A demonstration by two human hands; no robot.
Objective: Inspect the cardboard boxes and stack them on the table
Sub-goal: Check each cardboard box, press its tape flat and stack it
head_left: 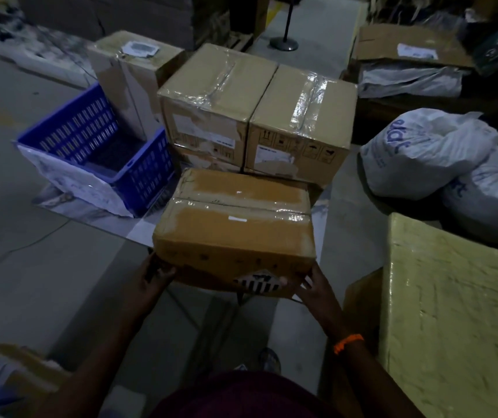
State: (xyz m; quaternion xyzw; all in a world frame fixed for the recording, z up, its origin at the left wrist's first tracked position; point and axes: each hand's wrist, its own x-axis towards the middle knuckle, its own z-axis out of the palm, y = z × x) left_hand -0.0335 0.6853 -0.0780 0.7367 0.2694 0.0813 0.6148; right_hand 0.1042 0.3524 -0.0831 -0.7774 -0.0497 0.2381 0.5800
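A taped brown cardboard box is held in front of me above the floor. My left hand grips its near left bottom corner, and my right hand, with an orange band on the wrist, grips its near right bottom corner next to a black-and-white striped label. Behind it stand two bigger taped boxes side by side, the left box and the right box, on top of other boxes. A taller pale box stands behind them to the left.
A blue plastic crate sits left of the boxes. White filled sacks lie on the right. A yellow wrapped block fills the near right. A stand's round base is at the back, and more cardboard lies near left.
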